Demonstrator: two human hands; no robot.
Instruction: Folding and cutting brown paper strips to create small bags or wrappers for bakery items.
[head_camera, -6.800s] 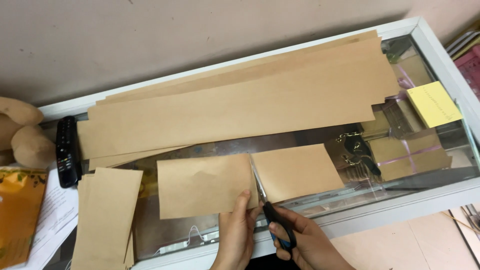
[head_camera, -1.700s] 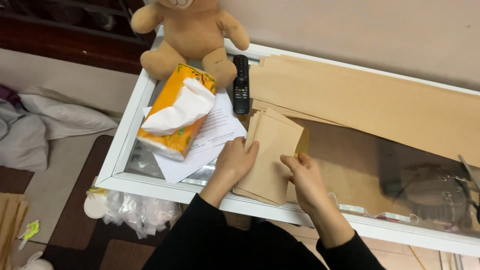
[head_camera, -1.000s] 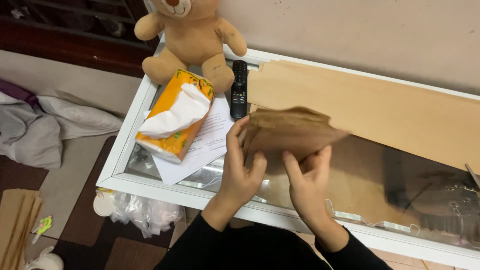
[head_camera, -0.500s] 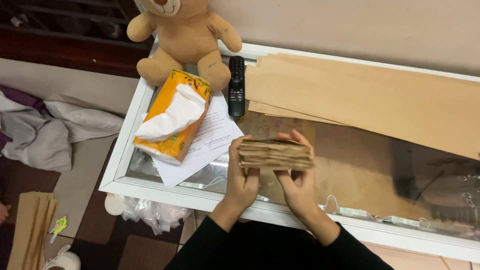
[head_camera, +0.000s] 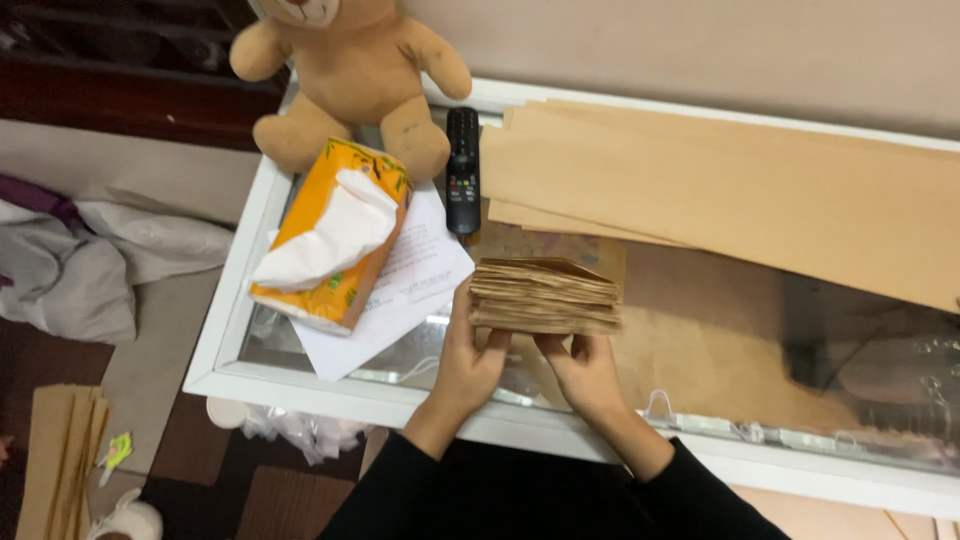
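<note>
Only real container here is the orange tissue pack (head_camera: 330, 240) lying near the left end of the counter (head_camera: 240, 300) — a white tissue is puffing out of its open top. It sits on a white printed sheet (head_camera: 405, 290), with a tan teddy bear (head_camera: 345, 75) sitting right behind it at the counter's back edge. A black remote (head_camera: 462, 170) lies just right of the bear's leg. Long strips of brown kraft paper (head_camera: 720, 195) are spread over the back half of the glass top, reaching off to the right.

The stack of cut brown paper pieces (head_camera: 545, 297) is held up edge-on just above the glass, near the front middle of the counter. Left hand (head_camera: 468, 362) has its grip closed on the stack's lower left end, fingers curled under and thumb up the side. Right hand (head_camera: 585, 370) is grasping the underside from the right, fingertips pressed into the bottom edge — both wrists come up from black sleeves

Down on the floor at left: more brown paper strips (head_camera: 60, 455) and crumpled grey cloth (head_camera: 80, 265)
</note>
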